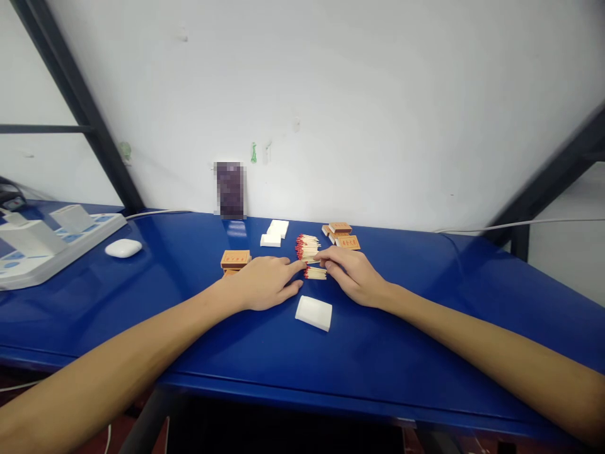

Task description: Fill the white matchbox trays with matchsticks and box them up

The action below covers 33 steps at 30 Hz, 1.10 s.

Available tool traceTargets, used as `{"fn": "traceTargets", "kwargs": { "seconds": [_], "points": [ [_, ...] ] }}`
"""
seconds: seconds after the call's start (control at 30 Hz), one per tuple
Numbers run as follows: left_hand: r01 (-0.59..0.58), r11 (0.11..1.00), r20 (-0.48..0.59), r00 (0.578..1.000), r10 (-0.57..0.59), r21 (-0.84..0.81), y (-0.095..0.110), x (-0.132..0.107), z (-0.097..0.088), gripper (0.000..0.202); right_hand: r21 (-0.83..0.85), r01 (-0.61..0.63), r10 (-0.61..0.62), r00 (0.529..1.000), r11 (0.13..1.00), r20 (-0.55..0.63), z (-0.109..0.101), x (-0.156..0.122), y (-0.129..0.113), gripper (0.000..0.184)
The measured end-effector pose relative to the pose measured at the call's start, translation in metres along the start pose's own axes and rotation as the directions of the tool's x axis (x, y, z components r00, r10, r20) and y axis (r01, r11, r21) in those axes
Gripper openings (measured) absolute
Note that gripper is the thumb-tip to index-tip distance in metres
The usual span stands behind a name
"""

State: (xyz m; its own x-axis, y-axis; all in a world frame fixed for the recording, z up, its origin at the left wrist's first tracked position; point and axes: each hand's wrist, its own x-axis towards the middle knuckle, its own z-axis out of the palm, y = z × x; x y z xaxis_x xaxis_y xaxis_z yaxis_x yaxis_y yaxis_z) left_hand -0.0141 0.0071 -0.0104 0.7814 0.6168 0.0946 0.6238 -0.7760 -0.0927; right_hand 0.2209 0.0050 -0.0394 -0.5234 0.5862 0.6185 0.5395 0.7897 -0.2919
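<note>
Red-tipped wooden matches lie toward the back edge of the blue table, between the hands, with a smaller row on the front-edge side of the pile. The left hand has thumb and forefinger apart beside that row; whether the right hand pinches a match, I cannot tell. Each should be light, stiff but brittle, best taken by its bare end. Orange matchboxes near the back edge bear red characters, too small to read.
</note>
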Motion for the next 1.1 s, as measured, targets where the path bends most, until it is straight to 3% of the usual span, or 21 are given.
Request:
{"fn": "traceTargets", "kwargs": {
  "seconds": [0.5,0.8,1.1],
  "points": [
    [-0.010,1.000,-0.016,1.000,0.010,-0.006,-0.0015,0.0004,0.0024,0.045,-0.026,-0.029,0.029,0.999,0.999,0.014,0.0005,-0.0004,0.0005,0.023],
    [0.003,1.000,-0.001,1.000,-0.003,0.003,-0.0005,-0.0003,0.0018,0.047,-0.074,-0.043,0.054,0.988,0.996,0.142,-0.0001,0.0030,-0.0035,0.021],
    [0.008,1.000,0.004,1.000,-0.008,-0.003,-0.0005,-0.0003,0.0006,0.045,-0.070,-0.059,0.071,0.982,0.996,0.173,0.0001,0.0047,-0.0074,0.022]
  ]
}}
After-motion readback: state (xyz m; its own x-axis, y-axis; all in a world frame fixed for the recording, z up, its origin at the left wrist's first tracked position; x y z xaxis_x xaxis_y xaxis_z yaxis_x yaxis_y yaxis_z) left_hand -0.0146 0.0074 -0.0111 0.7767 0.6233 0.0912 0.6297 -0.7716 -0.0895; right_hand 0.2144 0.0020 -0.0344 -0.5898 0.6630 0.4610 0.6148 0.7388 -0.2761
